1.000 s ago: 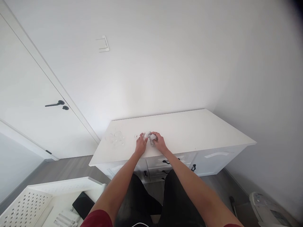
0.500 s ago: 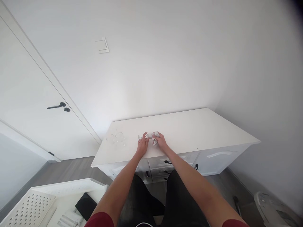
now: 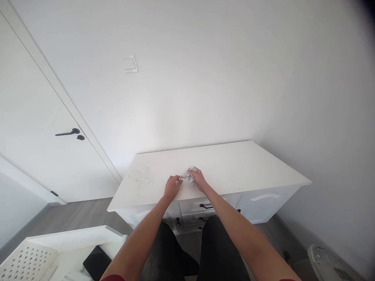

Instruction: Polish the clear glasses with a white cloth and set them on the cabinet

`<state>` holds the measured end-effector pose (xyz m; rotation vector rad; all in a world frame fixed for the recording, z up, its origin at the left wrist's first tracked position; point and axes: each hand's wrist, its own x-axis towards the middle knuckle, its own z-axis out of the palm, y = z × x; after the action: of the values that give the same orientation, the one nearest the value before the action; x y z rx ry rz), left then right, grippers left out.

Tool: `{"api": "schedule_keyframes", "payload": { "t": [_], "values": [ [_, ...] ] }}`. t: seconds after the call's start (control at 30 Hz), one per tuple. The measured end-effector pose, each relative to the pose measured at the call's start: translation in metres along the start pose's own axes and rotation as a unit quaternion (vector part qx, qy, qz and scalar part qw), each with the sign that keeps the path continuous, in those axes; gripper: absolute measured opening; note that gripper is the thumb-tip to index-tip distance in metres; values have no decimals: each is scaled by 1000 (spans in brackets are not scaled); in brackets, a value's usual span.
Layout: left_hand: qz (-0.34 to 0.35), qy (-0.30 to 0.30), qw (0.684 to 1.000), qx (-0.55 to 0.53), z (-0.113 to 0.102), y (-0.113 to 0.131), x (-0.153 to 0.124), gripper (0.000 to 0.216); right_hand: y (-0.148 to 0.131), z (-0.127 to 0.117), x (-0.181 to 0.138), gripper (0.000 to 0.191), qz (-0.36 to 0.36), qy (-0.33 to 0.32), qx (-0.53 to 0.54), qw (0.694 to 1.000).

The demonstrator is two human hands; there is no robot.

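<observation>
Both my hands work over the near part of a white desk. My left hand grips the end of a small clear glass that lies sideways between the hands. My right hand is closed on a crumpled white cloth, pressed around the glass's other end. A few more clear glasses stand on the desk to the left, apart from my hands; their shapes are hard to make out.
The desk has drawers with black handles below its front edge. A white door with a black handle is at left. A white perforated rack and a dark flat object sit at lower left. My dark-trousered legs are below.
My hands and the glass have drawn slightly nearer the desk's front edge, and the cloth has shifted around the glass. The view has tilted a little.
</observation>
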<state>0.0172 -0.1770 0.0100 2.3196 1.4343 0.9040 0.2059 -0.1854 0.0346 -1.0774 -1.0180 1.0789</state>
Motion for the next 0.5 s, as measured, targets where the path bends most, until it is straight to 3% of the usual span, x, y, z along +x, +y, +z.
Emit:
{"api": "schedule_keyframes", "payload": {
  "t": [0.13,0.3,0.4,0.5],
  "values": [
    [8,-15,995,98,-5,7,-9,16,-18,-7,-16,29,-58,-53,-68,995],
    [-57,-48,983,165,-10,12,-11,26,-36,-12,-37,29,-153,-152,-242,946],
    [-81,-63,980,168,-10,10,-8,31,-34,-7,-42,37,-101,-167,-204,959],
    [-79,-52,982,164,-8,9,-5,30,-28,2,-41,39,-42,-121,-144,981]
  ]
}}
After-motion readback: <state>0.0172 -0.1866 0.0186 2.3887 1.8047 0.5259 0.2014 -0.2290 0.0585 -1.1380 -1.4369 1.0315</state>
